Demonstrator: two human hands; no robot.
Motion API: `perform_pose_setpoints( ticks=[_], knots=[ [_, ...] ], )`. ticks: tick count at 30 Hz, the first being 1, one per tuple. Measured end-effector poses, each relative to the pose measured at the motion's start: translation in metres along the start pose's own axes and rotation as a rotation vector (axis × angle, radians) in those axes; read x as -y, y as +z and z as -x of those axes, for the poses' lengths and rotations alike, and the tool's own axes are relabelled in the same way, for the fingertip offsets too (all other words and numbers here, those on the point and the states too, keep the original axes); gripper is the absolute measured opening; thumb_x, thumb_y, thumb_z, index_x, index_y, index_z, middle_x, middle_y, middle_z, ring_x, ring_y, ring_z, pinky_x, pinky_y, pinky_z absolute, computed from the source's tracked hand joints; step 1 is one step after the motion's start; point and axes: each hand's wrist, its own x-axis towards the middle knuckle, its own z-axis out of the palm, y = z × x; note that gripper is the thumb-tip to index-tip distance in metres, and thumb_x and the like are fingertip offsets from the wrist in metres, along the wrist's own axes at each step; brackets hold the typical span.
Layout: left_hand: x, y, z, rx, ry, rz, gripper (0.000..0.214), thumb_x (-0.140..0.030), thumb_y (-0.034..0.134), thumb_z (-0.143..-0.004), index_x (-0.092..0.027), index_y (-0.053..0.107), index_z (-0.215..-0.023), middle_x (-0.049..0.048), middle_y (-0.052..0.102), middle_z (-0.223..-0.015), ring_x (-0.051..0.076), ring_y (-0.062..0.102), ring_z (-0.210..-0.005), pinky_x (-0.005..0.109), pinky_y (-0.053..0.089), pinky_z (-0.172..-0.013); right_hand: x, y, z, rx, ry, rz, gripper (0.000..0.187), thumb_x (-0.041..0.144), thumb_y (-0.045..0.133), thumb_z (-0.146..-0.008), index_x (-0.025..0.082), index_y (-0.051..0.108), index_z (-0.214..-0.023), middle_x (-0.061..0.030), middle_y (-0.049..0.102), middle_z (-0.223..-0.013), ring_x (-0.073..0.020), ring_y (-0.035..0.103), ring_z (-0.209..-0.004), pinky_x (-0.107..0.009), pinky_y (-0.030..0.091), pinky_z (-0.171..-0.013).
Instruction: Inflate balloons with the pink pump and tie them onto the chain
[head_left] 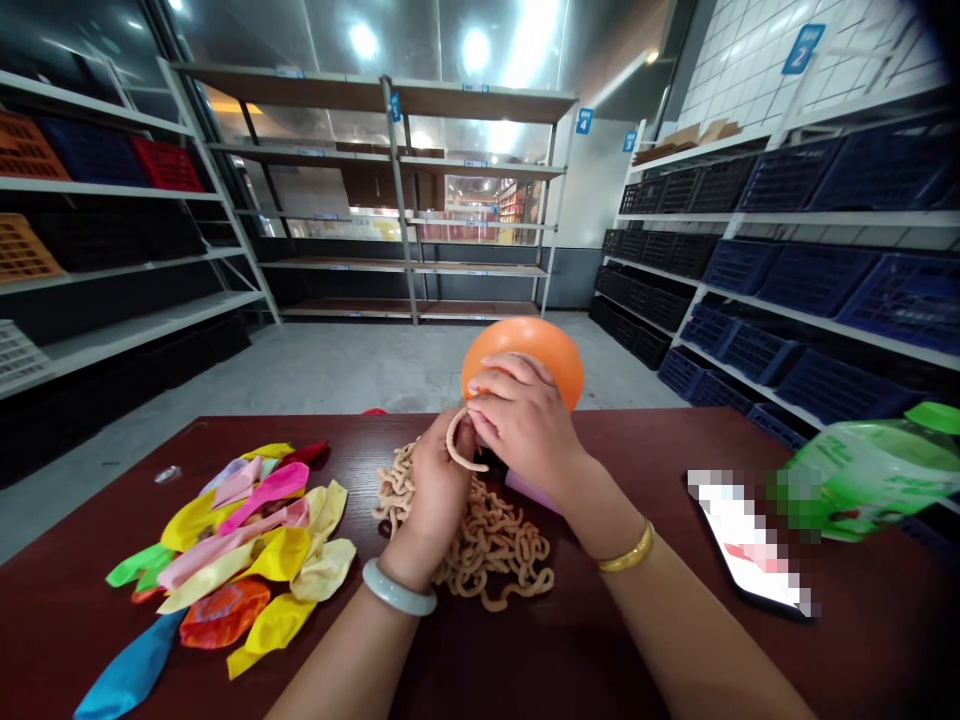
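An inflated orange balloon [564, 358] is up against my fingers, beyond the table's far edge. My right hand [521, 415] curls over its near side, fingers bent and closed; the balloon's neck is hidden behind them. My left hand [439, 465] is closed just beside it, the fingertips of both hands meeting. A beige curled strand [452, 440] arcs over the left hand's thumb side, its upper end at the right fingertips. Below the hands lies a heap of similar beige curly strands [495, 550]. A flat lilac piece [532, 492] shows partly under my right wrist.
Uninflated balloons [277, 555] in many colours spread over the left of the dark red table [600, 640]. A phone [750, 550] and a green-capped bottle [862, 475] are at the right. Shelves [480, 270] stand behind, with crates [817, 275] along the right wall.
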Motion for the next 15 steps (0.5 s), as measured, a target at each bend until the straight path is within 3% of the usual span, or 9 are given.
perform_pose_setpoints(
  ticks=[4, 6, 11, 15],
  knots=[
    [0.002, -0.003, -0.002, -0.101, 0.002, -0.056, 0.011, -0.023, 0.057, -0.091, -0.018, 0.066, -0.086, 0.0025, 0.068, -0.082, 0.015, 0.059, -0.072, 0.026, 0.044, -0.068, 0.014, 0.012, 0.008, -0.127, -0.068, 0.144, 0.023, 0.018, 0.048, -0.100, 0.021, 0.070, -0.098, -0.0021, 0.068, -0.123, -0.0235, 0.049, -0.117, -0.042, 0.034, -0.097],
    [0.005, -0.004, -0.003, -0.138, -0.007, -0.057, 0.011, -0.021, 0.058, -0.089, -0.017, 0.069, -0.089, 0.0045, 0.071, -0.086, 0.016, 0.063, -0.076, 0.027, 0.047, -0.071, 0.017, 0.020, 0.012, -0.128, -0.094, 0.176, 0.022, 0.018, 0.047, -0.100, 0.020, 0.069, -0.102, -0.0041, 0.068, -0.123, -0.0244, 0.051, -0.111, -0.041, 0.035, -0.088],
    [0.009, -0.006, -0.004, -0.150, -0.046, -0.034, 0.018, -0.024, 0.057, -0.090, -0.017, 0.074, -0.092, 0.0068, 0.074, -0.091, 0.019, 0.067, -0.080, 0.029, 0.050, -0.075, 0.020, 0.033, 0.016, -0.040, -0.021, 0.217, 0.019, 0.019, 0.049, -0.099, 0.019, 0.068, -0.103, -0.0069, 0.071, -0.104, -0.0234, 0.054, -0.086, -0.040, 0.033, -0.073],
    [0.014, -0.003, -0.004, -0.169, -0.066, -0.036, 0.021, -0.029, 0.057, -0.091, -0.017, 0.075, -0.091, 0.0064, 0.074, -0.090, 0.019, 0.066, -0.081, 0.030, 0.050, -0.078, 0.023, 0.034, 0.014, -0.021, 0.043, 0.268, 0.017, 0.020, 0.051, -0.098, 0.017, 0.067, -0.097, -0.0079, 0.068, -0.086, -0.0235, 0.052, -0.079, -0.039, 0.032, -0.070]
  ],
)
